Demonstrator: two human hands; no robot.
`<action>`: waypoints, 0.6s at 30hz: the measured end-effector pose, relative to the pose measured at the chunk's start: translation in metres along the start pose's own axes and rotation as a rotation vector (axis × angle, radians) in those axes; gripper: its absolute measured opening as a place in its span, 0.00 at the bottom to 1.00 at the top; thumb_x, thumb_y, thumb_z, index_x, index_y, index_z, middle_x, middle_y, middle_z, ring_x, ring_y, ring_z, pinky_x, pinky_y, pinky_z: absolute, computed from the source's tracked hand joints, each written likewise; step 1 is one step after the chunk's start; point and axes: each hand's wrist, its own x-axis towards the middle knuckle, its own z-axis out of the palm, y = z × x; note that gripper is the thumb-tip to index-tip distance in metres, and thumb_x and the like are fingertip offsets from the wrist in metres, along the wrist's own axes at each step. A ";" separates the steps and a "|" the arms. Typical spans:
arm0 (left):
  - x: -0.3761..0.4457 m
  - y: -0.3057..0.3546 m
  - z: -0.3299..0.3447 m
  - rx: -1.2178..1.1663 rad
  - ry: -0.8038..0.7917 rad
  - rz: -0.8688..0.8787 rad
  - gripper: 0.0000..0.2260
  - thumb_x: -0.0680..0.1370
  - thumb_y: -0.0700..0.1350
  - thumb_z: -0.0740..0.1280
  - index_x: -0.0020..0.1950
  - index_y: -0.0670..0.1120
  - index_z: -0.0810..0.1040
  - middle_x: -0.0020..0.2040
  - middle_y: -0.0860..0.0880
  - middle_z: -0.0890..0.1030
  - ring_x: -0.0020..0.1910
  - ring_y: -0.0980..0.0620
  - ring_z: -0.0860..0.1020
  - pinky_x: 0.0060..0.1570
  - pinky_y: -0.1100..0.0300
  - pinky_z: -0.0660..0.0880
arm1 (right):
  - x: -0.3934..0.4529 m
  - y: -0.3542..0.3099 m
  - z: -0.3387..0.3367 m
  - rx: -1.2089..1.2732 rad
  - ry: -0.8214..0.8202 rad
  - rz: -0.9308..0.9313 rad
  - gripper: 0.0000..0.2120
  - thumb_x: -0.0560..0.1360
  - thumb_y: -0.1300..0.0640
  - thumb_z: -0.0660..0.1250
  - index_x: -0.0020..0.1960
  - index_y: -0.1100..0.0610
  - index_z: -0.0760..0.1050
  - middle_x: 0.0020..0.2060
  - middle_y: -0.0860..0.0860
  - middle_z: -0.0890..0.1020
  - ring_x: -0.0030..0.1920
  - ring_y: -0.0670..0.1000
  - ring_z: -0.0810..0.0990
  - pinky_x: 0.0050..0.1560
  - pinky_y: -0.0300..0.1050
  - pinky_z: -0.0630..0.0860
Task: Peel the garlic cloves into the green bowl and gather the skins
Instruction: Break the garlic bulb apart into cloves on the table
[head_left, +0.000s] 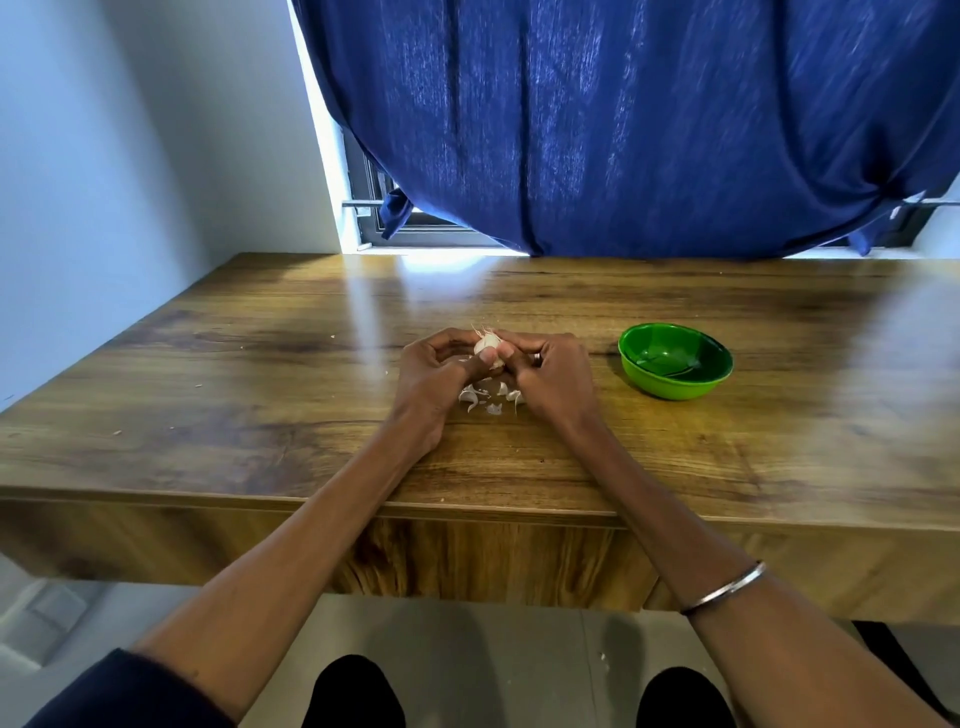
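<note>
Both hands meet over the middle of the wooden table (260, 415). My left hand (434, 374) and my right hand (550, 374) together grip a whitish garlic bulb (487, 343), thumbs pressed on its near side and its dry root hairs pointing away from me. A small pile of white garlic skins (488, 397) lies on the table just beneath the hands. The green bowl (675, 361) stands to the right of my right hand, a hand's width away; I see no cloves inside it.
A blue curtain (623, 130) hangs over the window behind the table's far edge. A few tiny skin flakes (200, 384) dot the table to the left. A white wall runs along the left side. The table's front edge lies close to my body.
</note>
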 end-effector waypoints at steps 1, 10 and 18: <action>0.000 0.000 0.000 0.015 0.009 0.012 0.08 0.72 0.33 0.76 0.43 0.45 0.83 0.45 0.40 0.86 0.45 0.41 0.85 0.48 0.51 0.81 | 0.000 0.000 0.000 -0.001 -0.001 -0.001 0.12 0.78 0.62 0.70 0.61 0.58 0.82 0.56 0.52 0.85 0.51 0.41 0.82 0.47 0.26 0.77; 0.000 0.002 -0.002 -0.003 -0.021 0.061 0.06 0.77 0.35 0.72 0.51 0.43 0.84 0.49 0.44 0.87 0.51 0.46 0.85 0.50 0.55 0.81 | 0.003 0.006 -0.001 0.204 -0.008 0.100 0.11 0.78 0.67 0.69 0.60 0.60 0.83 0.51 0.53 0.87 0.47 0.49 0.87 0.48 0.49 0.85; 0.000 0.000 -0.002 0.043 -0.027 0.101 0.12 0.78 0.35 0.71 0.61 0.39 0.83 0.54 0.43 0.86 0.54 0.46 0.85 0.58 0.47 0.81 | 0.000 0.000 0.000 0.121 -0.055 0.027 0.14 0.82 0.59 0.66 0.65 0.52 0.80 0.56 0.49 0.85 0.51 0.44 0.84 0.50 0.37 0.81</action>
